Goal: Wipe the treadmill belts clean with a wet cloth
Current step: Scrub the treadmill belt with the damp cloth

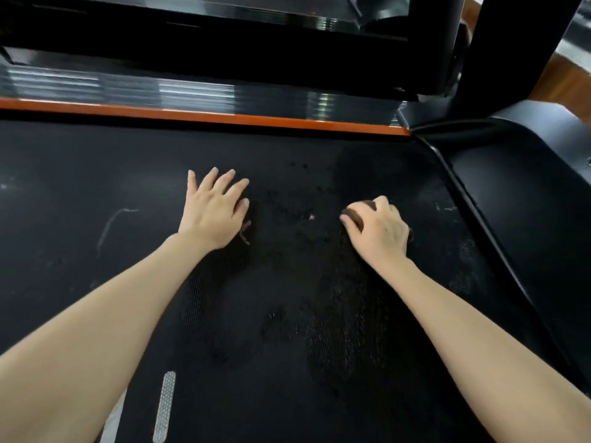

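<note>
Here our right hand [379,231] grips the cloth [354,217] on the belt [96,155], dust smears [467,251] just to its right; our left hand [214,209] lies flat, empty.

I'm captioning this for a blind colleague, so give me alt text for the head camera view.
A person's right hand grips a dark cloth on a black treadmill belt, while the left hand lies flat on it, fingers spread. Damp patches and pale scuffs mark the belt, and an orange strip runs along its far edge.
</note>
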The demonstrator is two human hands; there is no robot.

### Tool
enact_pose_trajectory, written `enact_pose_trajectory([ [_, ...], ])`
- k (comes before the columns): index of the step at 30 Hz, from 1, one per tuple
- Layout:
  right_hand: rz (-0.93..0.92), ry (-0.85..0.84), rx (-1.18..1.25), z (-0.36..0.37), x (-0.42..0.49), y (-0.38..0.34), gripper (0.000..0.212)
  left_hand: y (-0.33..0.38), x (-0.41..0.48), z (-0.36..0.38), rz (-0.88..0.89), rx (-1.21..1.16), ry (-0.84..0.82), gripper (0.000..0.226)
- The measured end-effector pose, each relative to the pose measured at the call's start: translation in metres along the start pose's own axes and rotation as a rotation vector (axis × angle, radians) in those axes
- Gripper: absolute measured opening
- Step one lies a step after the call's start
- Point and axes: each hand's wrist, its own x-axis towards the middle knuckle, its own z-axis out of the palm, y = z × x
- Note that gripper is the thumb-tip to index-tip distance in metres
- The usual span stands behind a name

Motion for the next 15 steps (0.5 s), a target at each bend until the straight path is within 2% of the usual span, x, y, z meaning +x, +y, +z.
enact_pose_trajectory([
  [3,0.145,-0.033,-0.071,0.016,0.042,-0.001,0.031,-0.006,0.015,0.011,0.029,-0.024,-0.056,0.048],
  [8,0.155,-0.039,-0.038,0.028,0.073,-0.013,0.030,-0.007,0.017,0.027,0.124,-0.087,-0.047,0.048],
  [9,0.116,-0.038,-0.004,0.027,0.068,-0.017,0.030,-0.008,0.017,0.027,0.135,-0.090,-0.054,0.047],
  [11,-0.082,-0.026,0.106,0.020,0.037,-0.029,0.032,-0.009,0.018,0.027,0.144,-0.087,-0.074,0.048],
  [15,-0.491,-0.142,0.338,-0.009,-0.046,-0.038,0.026,-0.010,0.015,0.028,0.159,-0.072,-0.074,0.072],
])
